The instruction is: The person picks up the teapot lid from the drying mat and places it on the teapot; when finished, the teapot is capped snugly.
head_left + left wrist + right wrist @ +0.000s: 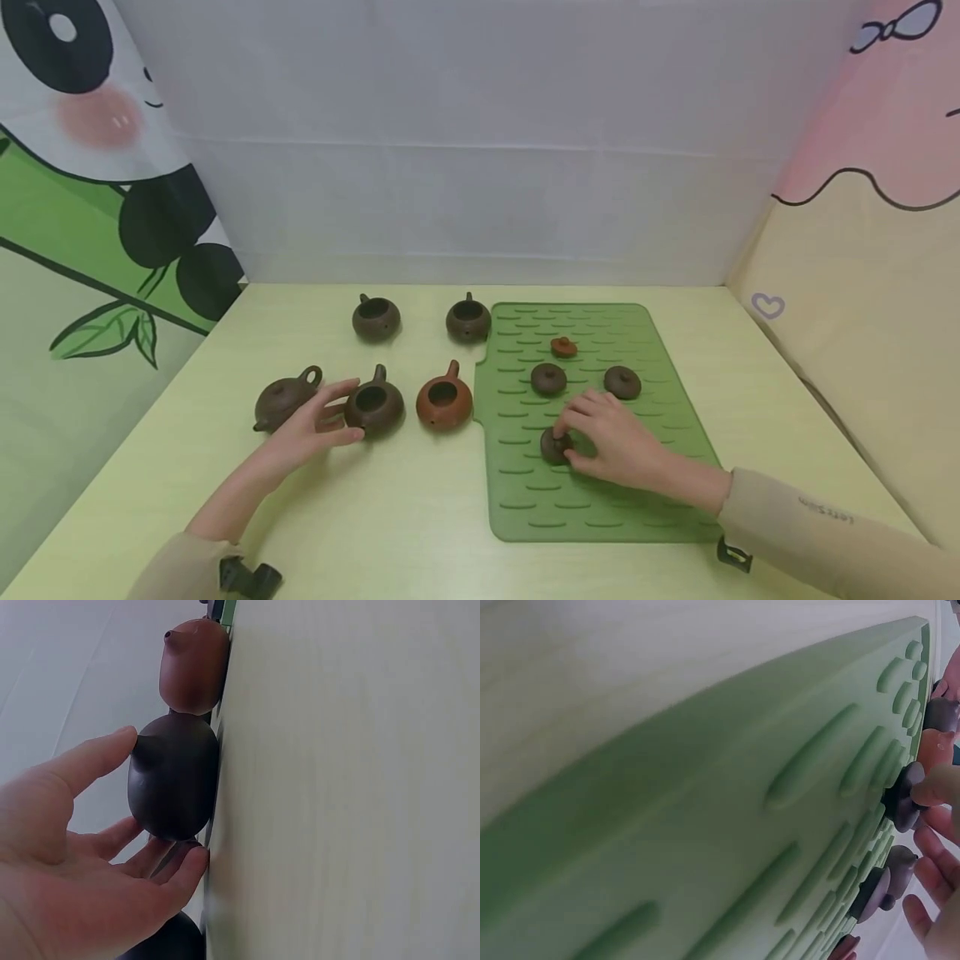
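My left hand (313, 427) is at the left side of a dark brown lidless teapot (378, 407), its thumb and fingers spread. In the left wrist view the thumb tip meets the short spout of this teapot (176, 780), with the other fingers beside and behind the body. On the green mat (517, 517), my right hand (611, 437) pinches a dark teapot lid (553, 450) between thumb and fingers. The right wrist view shows that lid (907, 796) at the fingertips, close to the mat; whether it touches the mat I cannot tell.
Left of the left hand stands a lidded dark teapot (281, 402). A reddish lidless teapot (444, 404) is near the mat's edge. Two dark lidless teapots (377, 321) stand farther back. Two dark lids (622, 382) and a reddish lid (563, 347) lie on the mat.
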